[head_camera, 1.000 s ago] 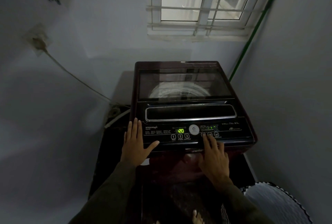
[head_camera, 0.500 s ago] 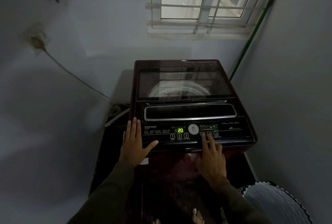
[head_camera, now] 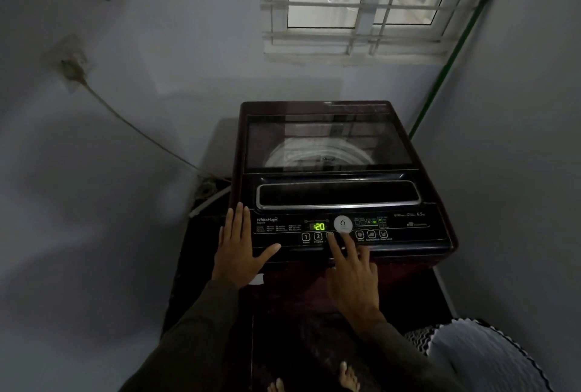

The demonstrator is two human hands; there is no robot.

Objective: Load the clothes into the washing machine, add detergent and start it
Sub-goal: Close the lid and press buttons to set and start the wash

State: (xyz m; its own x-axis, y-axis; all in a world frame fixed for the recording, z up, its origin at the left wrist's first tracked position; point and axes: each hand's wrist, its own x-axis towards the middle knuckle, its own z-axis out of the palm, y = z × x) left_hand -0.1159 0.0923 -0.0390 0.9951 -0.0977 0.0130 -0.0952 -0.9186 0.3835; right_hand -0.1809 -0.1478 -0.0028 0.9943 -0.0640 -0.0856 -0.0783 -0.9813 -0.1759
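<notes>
Two hands on washing machine (head_camera: 330,146) panel | left hand (head_camera: 240,250) flat, fingers spread — bracing at corner | right hand (head_camera: 352,278) index extended onto third button (head_camera: 329,235) — likely start | lid shut.

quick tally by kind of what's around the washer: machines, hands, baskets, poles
dark maroon top-load washing machine: 1
bare hands, left hand and right hand: 2
white ribbed plastic basket: 1
green pole in the corner: 1
total: 5
</notes>
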